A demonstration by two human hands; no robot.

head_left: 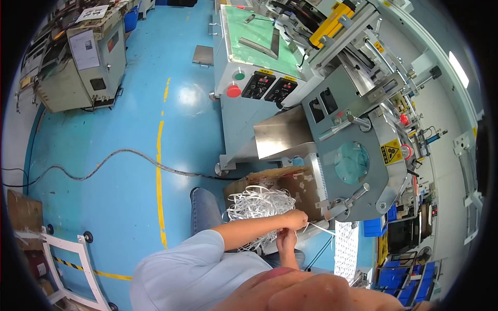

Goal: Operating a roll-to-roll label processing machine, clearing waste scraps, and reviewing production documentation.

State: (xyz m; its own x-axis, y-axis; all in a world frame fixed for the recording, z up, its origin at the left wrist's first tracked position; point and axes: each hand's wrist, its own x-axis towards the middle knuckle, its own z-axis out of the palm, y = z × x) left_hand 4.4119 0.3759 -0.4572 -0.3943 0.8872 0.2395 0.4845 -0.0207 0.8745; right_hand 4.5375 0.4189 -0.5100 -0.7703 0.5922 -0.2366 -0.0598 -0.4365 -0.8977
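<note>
Left hand: we've got the bare left hand [296,218] curled tight, pinching a thin, flat white strip [320,228].
Right hand: the bare right hand [286,241] sits just below the left, fingers bent in by the strip; we honestly can't tell if it's gripping too.
White strip: runs from the hands off to the right, passing just below the shiny metal clamp handle [358,194]; we can't make out where its far end goes.
Tangle: a big loose heap of white strips [259,203], just left of the hands and partly behind the left forearm.
Box: that heap lies in an open brown cardboard box [307,184] with a pretty ragged rim.
Machine: to the right, we're looking at a grey metal plate [326,147] with a round, greenish see-through window [351,162].
Chute: a bent, shiny sheet-metal chute [280,139], above the box in our view.
Cabinet: grey with a green top [249,39], plus a round red button [234,91] up front.
Floor: glossy blue floor [124,207], dark cable [124,151] snaking across the yellow line [160,186].
</note>
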